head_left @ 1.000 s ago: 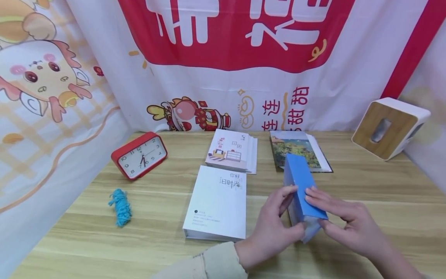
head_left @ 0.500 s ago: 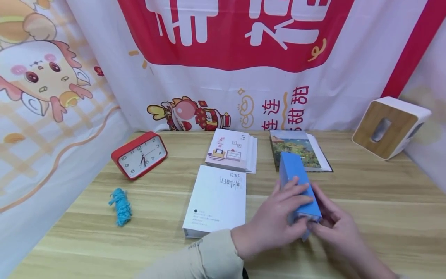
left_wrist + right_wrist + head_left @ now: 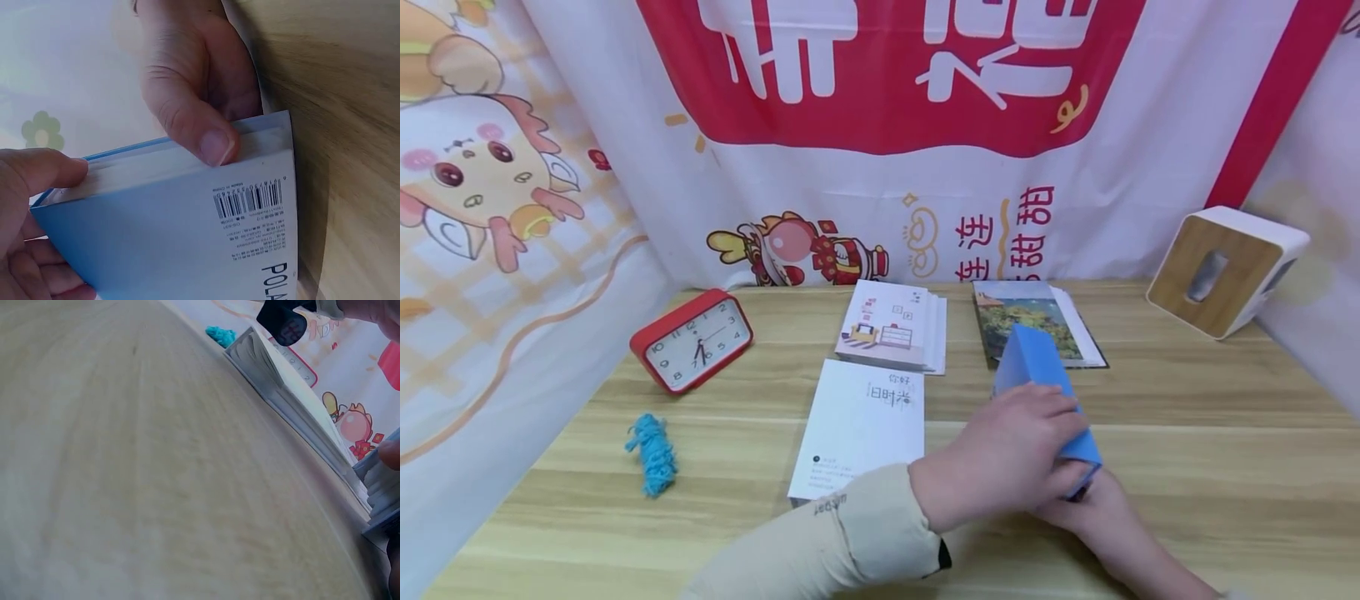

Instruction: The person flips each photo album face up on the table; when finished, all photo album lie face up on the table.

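Observation:
A blue album [image 3: 1048, 358] with its spine upward stands tilted at the right front of the table. My left hand [image 3: 1000, 454] grips it across the spine; the thumb lies against the near page edge. Lower down, my right hand [image 3: 1108, 517] holds the near end, partly hidden behind the album and left hand. In the left wrist view, the cover [image 3: 156, 231] shows a barcode and printed letters, and the right thumb [image 3: 209, 140] presses the page edge. Only a bit of the album's pages [image 3: 382, 487] appears in the right wrist view.
Left of the hands lies a thick white book [image 3: 861, 425], with a smaller illustrated book [image 3: 883, 325] behind it. A landscape-covered book [image 3: 1030, 312] lies beyond the album. Also on the table [image 3: 737, 442] are a red clock [image 3: 692, 342], blue yarn [image 3: 653, 454] and a tissue box [image 3: 1221, 271].
My left hand has moved from the album's left side over its spine. My right hand has shifted from the top down to the near lower end. The head view has turned slightly.

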### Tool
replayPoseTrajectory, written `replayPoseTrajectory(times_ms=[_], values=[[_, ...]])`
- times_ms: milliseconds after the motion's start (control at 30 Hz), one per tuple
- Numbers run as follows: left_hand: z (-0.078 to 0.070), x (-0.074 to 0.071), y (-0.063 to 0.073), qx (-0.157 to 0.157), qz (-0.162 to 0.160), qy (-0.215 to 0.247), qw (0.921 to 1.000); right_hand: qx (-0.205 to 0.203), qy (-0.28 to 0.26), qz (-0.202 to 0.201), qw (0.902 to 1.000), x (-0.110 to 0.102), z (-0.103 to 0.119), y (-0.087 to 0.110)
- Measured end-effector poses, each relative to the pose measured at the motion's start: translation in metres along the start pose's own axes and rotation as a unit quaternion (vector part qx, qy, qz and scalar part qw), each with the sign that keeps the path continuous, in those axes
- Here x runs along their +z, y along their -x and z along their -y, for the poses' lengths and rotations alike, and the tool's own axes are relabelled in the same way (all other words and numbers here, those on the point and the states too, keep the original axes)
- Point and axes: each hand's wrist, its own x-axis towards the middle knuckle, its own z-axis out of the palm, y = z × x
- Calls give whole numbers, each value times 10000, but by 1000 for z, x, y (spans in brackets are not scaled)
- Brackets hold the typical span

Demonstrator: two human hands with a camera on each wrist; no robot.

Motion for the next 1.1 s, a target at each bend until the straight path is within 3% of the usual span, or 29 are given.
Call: replayPoseTrajectory(times_ms=[133, 333, 600, 733, 900, 1100], values=[[0, 3, -1, 61, -235, -145, 9996, -121, 90, -142, 9998, 2, 0, 1], [2, 7, 4, -69, -473, -206, 9986, 194, 15, -311, 9993, 4, 1, 1], [6, 12, 9, -250, -1174, -207, 9926, 246, 372, -1110, 9928, 7, 1, 2], [7, 12, 9, -437, -1420, -211, 9887, 282, 580, -1221, 9904, 5, 5, 4], [7, 9, 10, -691, -1715, 15, 9828, 169, 854, -1334, 9872, -2, 10, 3], [6, 9, 15, -863, -2018, 378, 9749, -361, 1133, -1480, 9818, -8, 14, 5]])
